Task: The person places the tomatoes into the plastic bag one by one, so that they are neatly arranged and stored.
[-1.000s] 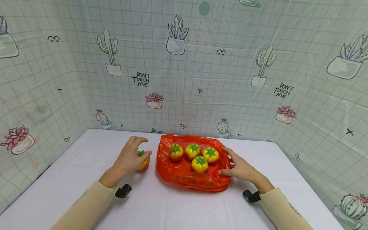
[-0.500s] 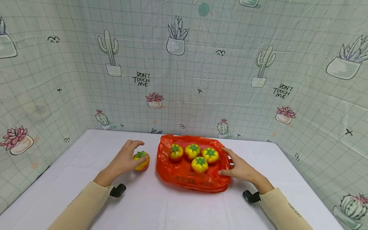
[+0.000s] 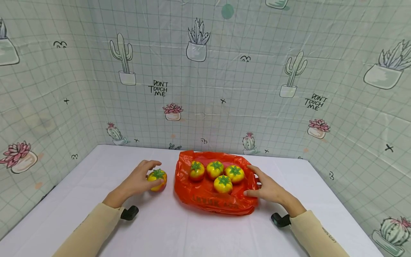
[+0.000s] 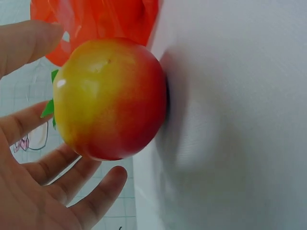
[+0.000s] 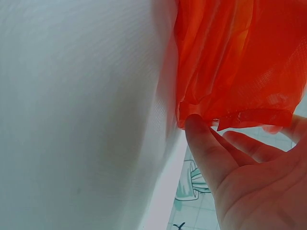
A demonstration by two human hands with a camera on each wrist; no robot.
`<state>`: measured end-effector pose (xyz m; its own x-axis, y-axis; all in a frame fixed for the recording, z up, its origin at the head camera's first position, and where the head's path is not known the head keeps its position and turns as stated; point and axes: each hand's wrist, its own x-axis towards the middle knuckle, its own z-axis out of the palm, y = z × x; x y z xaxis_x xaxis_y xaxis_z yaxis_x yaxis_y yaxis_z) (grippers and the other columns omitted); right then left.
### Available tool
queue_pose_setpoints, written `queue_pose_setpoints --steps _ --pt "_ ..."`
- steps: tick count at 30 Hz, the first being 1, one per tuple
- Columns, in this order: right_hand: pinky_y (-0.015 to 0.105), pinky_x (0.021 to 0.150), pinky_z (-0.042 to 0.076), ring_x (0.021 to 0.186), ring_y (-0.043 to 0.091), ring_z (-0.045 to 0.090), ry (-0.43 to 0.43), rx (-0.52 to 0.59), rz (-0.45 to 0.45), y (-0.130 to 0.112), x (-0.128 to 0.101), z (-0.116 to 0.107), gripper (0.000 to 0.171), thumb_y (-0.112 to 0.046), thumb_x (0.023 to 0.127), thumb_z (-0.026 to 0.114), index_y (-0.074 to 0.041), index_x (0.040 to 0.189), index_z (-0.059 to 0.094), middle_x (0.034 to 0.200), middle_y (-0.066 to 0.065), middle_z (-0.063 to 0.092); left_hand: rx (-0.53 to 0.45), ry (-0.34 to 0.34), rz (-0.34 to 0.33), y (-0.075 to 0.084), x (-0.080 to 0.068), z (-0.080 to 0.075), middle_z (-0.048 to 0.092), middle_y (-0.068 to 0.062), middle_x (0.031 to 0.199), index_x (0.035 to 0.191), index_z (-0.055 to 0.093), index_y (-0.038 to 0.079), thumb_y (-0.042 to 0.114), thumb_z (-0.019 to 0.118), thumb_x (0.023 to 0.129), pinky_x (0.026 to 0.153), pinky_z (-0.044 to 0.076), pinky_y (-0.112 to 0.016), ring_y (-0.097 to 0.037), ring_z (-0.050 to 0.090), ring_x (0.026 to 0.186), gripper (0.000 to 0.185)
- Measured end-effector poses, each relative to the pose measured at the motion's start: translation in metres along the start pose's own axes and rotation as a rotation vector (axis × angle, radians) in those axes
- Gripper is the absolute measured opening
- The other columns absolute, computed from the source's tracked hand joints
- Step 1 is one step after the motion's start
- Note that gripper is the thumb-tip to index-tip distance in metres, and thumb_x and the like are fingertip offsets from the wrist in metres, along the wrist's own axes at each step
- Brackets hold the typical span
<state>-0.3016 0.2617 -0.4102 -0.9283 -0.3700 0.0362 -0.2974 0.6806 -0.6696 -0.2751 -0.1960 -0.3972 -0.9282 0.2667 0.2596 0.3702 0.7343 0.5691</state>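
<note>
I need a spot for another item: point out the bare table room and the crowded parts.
Free: the white table in front, between the two sleeves; the far left corner beyond the left hand; the right side past the right hand. Crowded: the red bag with four tomatoes on it, and the narrow gap beside the loose tomato.

Orange-red bag [image 3: 212, 200], yellow-red tomatoes [image 3: 223, 183], white table [image 3: 179, 232]
</note>
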Motion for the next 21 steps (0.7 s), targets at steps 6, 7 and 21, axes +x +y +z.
queue_pose_setpoints --steps 6,7,21 --pt "0.043 0.093 0.049 0.121 0.033 0.049 0.000 0.007 0.002 -0.0010 0.0000 -0.0008 0.091 -0.033 0.078 0.077 -0.018 0.150 0.022 0.145 0.016 0.037 -0.022 -0.028 -0.031 -0.0034 0.0004 0.0014 0.047 -0.019 0.126 0.133 0.050 0.011 0.032 0.072 0.082 0.093 0.045 -0.056 -0.037 0.046 0.116 0.059" --pt "0.043 0.093 0.049 0.120 0.033 0.049 0.001 0.008 0.002 -0.0013 0.0000 -0.0009 0.091 -0.033 0.078 0.077 -0.018 0.150 0.022 0.144 0.016 0.037 -0.029 -0.031 -0.034 -0.0038 0.0006 0.0017 0.047 -0.019 0.127 0.133 0.050 0.011 0.032 0.072 0.081 0.093 0.044 -0.056 -0.037 0.046 0.116 0.060" --pt "0.042 0.092 0.049 0.120 0.032 0.049 0.000 0.006 0.000 -0.0003 -0.0006 -0.0004 0.093 -0.038 0.076 0.077 -0.018 0.149 0.023 0.144 0.015 0.038 -0.073 -0.059 -0.054 -0.0070 0.0007 0.0041 0.048 -0.014 0.123 0.130 0.053 0.009 0.029 0.076 0.078 0.092 0.046 -0.053 -0.032 0.048 0.110 0.061"
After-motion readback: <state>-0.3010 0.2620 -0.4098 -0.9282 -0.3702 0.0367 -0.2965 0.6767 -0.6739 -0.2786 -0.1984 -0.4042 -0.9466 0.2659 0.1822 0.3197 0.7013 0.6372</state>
